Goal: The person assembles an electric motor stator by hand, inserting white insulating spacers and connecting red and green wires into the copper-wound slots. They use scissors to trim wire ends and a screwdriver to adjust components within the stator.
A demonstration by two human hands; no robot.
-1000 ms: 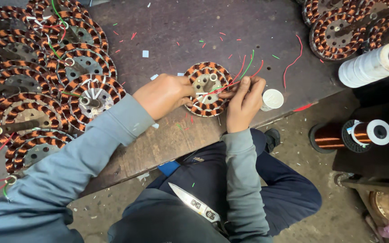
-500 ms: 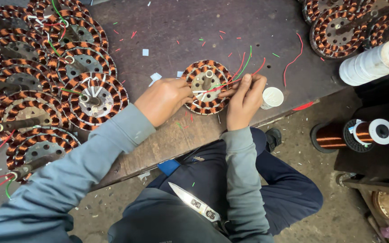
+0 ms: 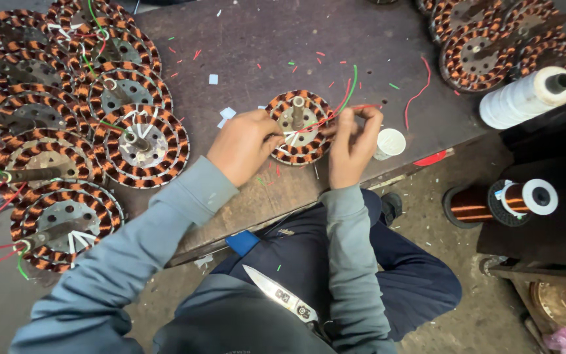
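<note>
Copper-wound motor coil (image 3: 298, 128) sitting flat on the dark workbench (image 3: 257, 46), right near the front edge, between both hands. Closest in, though: scissors (image 3: 282, 295) resting on the lap, blades shut, blue scrap (image 3: 242, 242) tucked just under the bench edge. Easy to see those scissors sliding off with any leg shift, honestly. Bigger worry probably the thin leads: red and green wires (image 3: 345, 98) arcing up off the coil, pulled too hard and could snap or drag a winding loose, looks like. Left hand (image 3: 244, 145) curled narrow, fingertips pressed on the coil's left rim, pinning it down; can't tell if anything tiny pinched in there. Right hand (image 3: 352, 145) closed in a pinch on the wire ends at the coil's right side, fingers tight together. Small white tape roll (image 3: 390, 142) just beside that hand, near the edge, could get knocked off by an elbow. Further left, stack of finished coils (image 3: 73, 118) overlapping each other, leads trailing everywhere, tangle risk for sure. Off to the right, copper wire spool (image 3: 499, 203) lying on its side below bench level, big white thread spool (image 3: 525, 98) above it, more coils (image 3: 492, 42) at the far right corner. Bits of cut sleeve scattered all over the top.
</note>
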